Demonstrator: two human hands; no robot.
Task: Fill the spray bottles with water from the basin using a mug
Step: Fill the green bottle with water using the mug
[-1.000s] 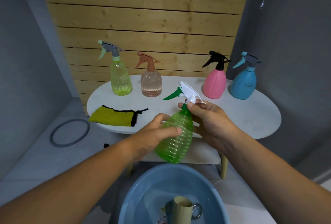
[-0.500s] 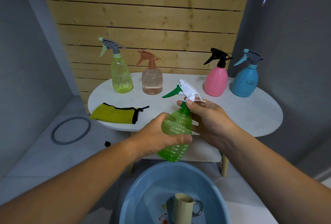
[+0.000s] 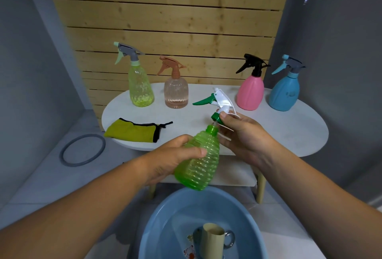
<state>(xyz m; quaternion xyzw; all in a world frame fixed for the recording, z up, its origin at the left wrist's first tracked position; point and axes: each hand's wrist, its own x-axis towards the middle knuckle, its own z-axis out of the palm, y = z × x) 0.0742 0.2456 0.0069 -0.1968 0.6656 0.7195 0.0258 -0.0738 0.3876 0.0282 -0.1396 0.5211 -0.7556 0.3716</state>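
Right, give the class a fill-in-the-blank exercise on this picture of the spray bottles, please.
1. The left hand grips a ____ bottle.
2. The right hand holds a white spray head with a ____ trigger.
3. ____ other bottles stand on the table.
4. The mug sits in a ____ basin.
Missing words: green, green, four, blue.

mug (image 3: 213, 242) in basin (image 3: 165, 213); table (image 3: 289, 134) w/ cloth (image 3: 132, 132) behind

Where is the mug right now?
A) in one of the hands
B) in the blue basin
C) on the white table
B: the mug stands in the blue basin, while the left hand holds the green bottle and the right hand holds its spray top.
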